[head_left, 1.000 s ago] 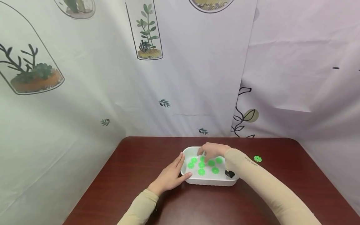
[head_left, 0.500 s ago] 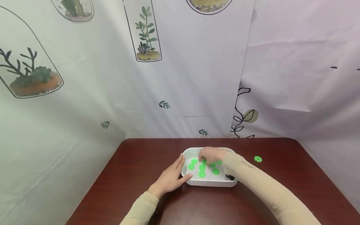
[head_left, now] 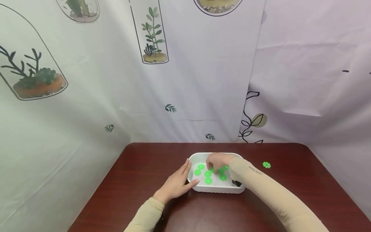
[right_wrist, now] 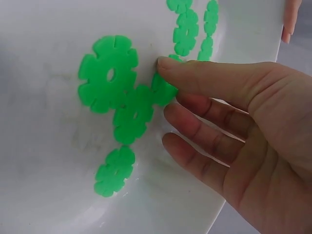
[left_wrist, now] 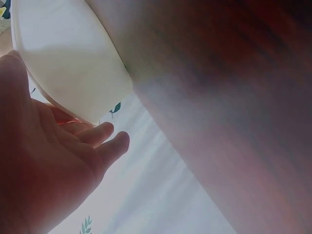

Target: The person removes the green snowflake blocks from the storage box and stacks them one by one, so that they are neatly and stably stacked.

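Head view, backdrop (head_left: 188, 80): pale plant-printed cloth, creased, hanging all along behind my work.
Surface (head_left: 145, 161): dark red-brown, glossy, stretching under both my beige sleeves (head_left: 269, 190).
Tray (head_left: 215, 189): white, round-cornered, sitting on the surface, with both my grips at it.
Left grip (head_left: 175, 183): fingers stretched straight along the tray's left end, thumb out at its near left corner.
Right grip (head_left: 219, 160): down inside the tray, and there it is, thumb and finger pinching one green piece (right_wrist: 165, 91)!
Pinched piece: part-hidden by my thumb, close against its neighbour, whether touching I can't tell.
Other pieces (head_left: 208, 180): green, flower-shaped, notched, holed in the middle, spread over the tray floor.
Loose piece (head_left: 266, 165): out on the surface, right of the tray, apart from it.
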`<state>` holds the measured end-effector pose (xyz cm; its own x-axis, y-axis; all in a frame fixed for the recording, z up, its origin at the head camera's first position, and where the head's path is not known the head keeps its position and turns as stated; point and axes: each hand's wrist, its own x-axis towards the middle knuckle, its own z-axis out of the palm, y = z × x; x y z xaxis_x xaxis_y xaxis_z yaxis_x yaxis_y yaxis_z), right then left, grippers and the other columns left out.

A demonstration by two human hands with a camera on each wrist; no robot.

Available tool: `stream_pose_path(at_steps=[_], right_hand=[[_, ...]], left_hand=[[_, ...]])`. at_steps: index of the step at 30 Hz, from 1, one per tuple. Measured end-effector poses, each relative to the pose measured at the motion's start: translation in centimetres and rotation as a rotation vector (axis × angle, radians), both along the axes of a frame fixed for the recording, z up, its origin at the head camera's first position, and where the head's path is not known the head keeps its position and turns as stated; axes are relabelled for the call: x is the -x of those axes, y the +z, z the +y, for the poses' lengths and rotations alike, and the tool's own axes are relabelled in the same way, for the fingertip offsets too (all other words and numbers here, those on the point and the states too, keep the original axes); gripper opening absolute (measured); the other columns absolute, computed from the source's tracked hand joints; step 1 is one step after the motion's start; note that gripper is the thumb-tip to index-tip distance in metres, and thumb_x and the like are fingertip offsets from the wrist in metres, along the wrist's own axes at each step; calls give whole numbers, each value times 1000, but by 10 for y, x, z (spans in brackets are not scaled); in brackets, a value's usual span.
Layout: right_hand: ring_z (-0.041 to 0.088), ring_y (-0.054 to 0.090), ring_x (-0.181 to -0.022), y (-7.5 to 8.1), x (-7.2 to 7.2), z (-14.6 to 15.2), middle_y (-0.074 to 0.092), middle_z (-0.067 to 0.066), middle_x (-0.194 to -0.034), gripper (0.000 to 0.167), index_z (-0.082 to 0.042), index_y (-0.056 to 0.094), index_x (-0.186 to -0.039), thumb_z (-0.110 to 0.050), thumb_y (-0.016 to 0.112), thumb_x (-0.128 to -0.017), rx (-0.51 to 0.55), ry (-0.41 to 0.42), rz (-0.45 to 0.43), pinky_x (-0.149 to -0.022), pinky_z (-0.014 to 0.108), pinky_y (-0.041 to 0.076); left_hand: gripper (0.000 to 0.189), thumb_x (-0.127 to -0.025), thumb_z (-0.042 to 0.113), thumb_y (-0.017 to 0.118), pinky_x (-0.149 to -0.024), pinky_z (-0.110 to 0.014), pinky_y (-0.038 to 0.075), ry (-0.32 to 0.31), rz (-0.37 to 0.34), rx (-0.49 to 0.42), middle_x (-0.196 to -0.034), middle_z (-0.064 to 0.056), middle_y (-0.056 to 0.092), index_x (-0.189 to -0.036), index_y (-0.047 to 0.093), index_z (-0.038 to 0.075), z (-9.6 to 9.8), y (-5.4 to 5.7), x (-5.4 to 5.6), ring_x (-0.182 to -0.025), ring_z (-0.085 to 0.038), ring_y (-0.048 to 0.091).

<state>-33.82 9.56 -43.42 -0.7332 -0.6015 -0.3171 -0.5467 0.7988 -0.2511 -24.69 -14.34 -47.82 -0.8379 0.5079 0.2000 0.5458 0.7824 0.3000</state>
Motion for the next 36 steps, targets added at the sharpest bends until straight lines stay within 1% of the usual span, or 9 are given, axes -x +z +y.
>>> stream_pose_path(at_steps=[8, 16, 18, 21, 24, 27, 30, 33, 36], right_hand=[[11, 54, -84, 1, -2, 4, 64, -6, -93, 22, -15, 74, -92, -3, 84, -78, -8, 5, 5, -84, 32, 50], [10, 52, -80, -4, 0, 6, 59, -9, -86, 21, -18, 71, -84, -6, 86, -77, -52, 19, 18, -78, 28, 48], [10, 51, -78, -2, 1, 7, 58, -9, -83, 21, -18, 70, -82, -6, 86, -76, -65, 37, 34, -75, 27, 47], [10, 51, -75, 7, 1, 8, 58, -9, -78, 20, -17, 70, -80, -4, 85, -77, -58, 62, 58, -72, 27, 47], [9, 51, -75, 16, 1, 7, 59, -9, -77, 17, -16, 72, -80, -4, 83, -78, -43, 72, 75, -72, 27, 47], [9, 53, -76, 23, -1, 7, 59, -11, -79, 16, -18, 72, -80, -6, 82, -81, -13, 49, 71, -73, 29, 47], [8, 55, -79, 30, -2, 5, 61, -12, -82, 13, -19, 72, -83, -10, 80, -86, 62, 56, 69, -74, 29, 48], [8, 57, -78, 40, -2, 2, 62, -13, -84, 9, -20, 72, -87, -13, 78, -89, 157, 104, 72, -73, 28, 50], [7, 58, -77, 51, -5, 0, 63, -14, -84, 8, -20, 71, -89, -14, 76, -91, 219, 167, 91, -71, 27, 50]], left_hand=[[91, -99, 67, 44, -113, -42, 37, -2, -3, -1, -164, -17, 23, -158, 27, 0, 3, -1, 1, -147, -26, 32], [92, -99, 68, 42, -112, -43, 38, -8, 6, -8, -164, -19, 24, -157, 28, -2, 5, -6, -1, -146, -27, 34], [91, -99, 67, 42, -112, -43, 38, -7, 5, -14, -164, -19, 24, -157, 28, -2, 6, -6, 0, -147, -27, 34], [90, -99, 67, 43, -112, -43, 38, -4, 13, -16, -164, -18, 23, -156, 29, -2, 7, -5, 1, -147, -27, 34], [90, -99, 66, 44, -111, -43, 38, 1, 15, -19, -164, -18, 23, -156, 30, -2, 5, -4, 2, -147, -28, 34], [90, -99, 66, 43, -111, -43, 38, -1, 11, -17, -164, -18, 23, -156, 30, -2, 4, -4, 2, -147, -28, 33], [91, -99, 68, 42, -111, -44, 38, 0, -3, -16, -164, -18, 23, -157, 29, -2, 2, -4, 1, -147, -28, 33], [92, -99, 69, 41, -111, -44, 39, 5, -13, -9, -165, -18, 22, -157, 28, -1, 0, -4, 0, -146, -27, 34], [92, -99, 69, 40, -110, -44, 40, 1, -17, -6, -165, -18, 22, -157, 27, -1, 0, -3, 0, -146, -27, 34]])
